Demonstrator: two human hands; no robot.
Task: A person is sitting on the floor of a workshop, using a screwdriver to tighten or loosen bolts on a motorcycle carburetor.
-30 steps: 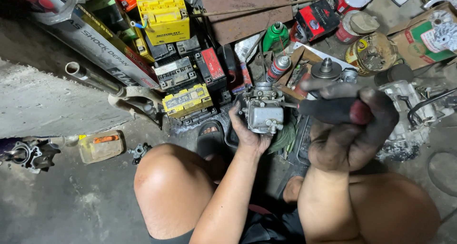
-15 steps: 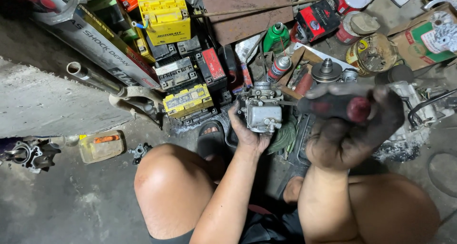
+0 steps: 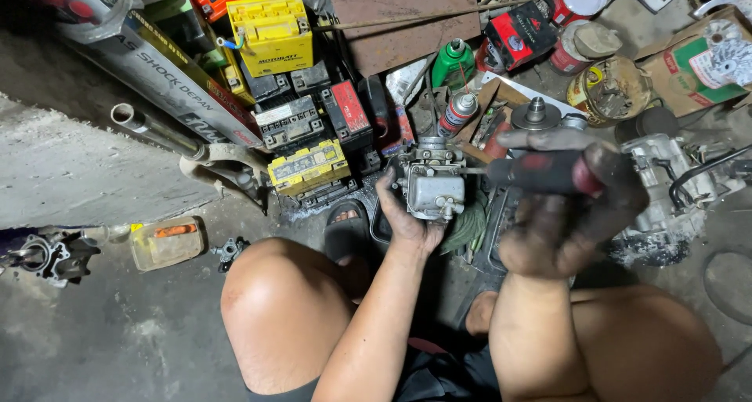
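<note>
On the concrete floor (image 3: 94, 347) at far left lie a small metal casting (image 3: 47, 253) and a clear plastic container (image 3: 166, 241), both where they lay a second ago. Right of them a heap of old batteries (image 3: 301, 128), yellow, black and red, is likewise unmoved.

At the middle the left hand (image 3: 403, 214) is closed from below around a grey metal carburettor (image 3: 435, 182), holding it up off the floor above the person's knees, at the same height and tilt as before.

The change is on the right. The right hand (image 3: 568, 206), grimy and wrapped tight around the black-and-red handle of a screwdriver (image 3: 540, 171), has shifted slightly and turned; it blurs in the half-second-old view and is sharper now. The thin shaft runs level to the carburettor's right side, its tip against the body. My reading: a screw there is being turned, bit by bit.

Behind stand a green bottle (image 3: 453, 61) and a spray can (image 3: 458, 112).
</note>
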